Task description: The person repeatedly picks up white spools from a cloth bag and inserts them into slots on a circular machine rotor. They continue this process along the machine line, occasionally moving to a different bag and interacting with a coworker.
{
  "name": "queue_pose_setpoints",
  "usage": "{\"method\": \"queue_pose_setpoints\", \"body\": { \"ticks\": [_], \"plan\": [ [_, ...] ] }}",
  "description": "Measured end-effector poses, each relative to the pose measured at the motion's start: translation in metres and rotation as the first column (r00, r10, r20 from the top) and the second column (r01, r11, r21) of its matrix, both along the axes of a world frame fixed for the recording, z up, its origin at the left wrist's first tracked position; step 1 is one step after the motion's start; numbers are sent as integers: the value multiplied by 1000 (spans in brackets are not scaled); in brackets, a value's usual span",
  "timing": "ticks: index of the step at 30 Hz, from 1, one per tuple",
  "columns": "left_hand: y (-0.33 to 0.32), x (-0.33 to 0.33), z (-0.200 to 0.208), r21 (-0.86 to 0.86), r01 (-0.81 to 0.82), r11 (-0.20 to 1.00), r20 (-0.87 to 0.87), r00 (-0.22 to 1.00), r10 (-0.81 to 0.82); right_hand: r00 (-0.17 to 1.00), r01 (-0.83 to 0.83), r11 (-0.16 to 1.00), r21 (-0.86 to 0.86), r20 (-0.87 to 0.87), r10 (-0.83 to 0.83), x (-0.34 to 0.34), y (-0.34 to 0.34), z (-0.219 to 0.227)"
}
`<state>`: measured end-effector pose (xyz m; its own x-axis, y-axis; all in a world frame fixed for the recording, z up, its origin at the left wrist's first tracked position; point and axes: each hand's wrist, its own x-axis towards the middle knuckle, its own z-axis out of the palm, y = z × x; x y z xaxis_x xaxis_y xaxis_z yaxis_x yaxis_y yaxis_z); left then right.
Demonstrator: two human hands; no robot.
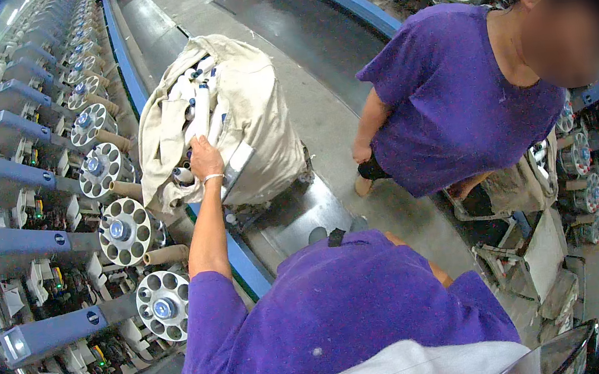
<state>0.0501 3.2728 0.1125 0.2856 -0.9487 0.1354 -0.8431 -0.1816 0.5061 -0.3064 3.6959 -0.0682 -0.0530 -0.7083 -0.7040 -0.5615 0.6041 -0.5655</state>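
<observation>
My left hand (205,158) reaches forward to a large cream cloth sack (260,109), with a white band on the wrist. Its fingers are curled round the lower end of a white yarn bobbin (201,111) that has a dark blue tip. Several more white bobbins (181,91) lie loose in the sack's open top, some with dark or blue ends. Beside my wrist a pale flat panel (239,166) leans against the sack. Of my right arm only a strip of forearm (439,273) shows past my purple shirt; the right hand is hidden.
A winding machine with round magazines (125,231) and blue housings (26,244) runs along my left, edged by a blue rail (126,66). A co-worker in a purple shirt (460,92) stands at right, near a cart (517,190). A concrete aisle (301,75) lies between.
</observation>
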Motion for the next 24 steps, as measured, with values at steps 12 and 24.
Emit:
{"method": "queue_pose_setpoints", "body": {
  "ticks": [12,24],
  "plan": [
    [1,0,0,-46,-40,998,31,999,42,1000,11,1000,-12,24,-10,8,7,-8],
    [7,4,-6,-133,-19,991,46,999,25,1000,2,1000,23,-2,-2,12,23,-27]
  ]
}}
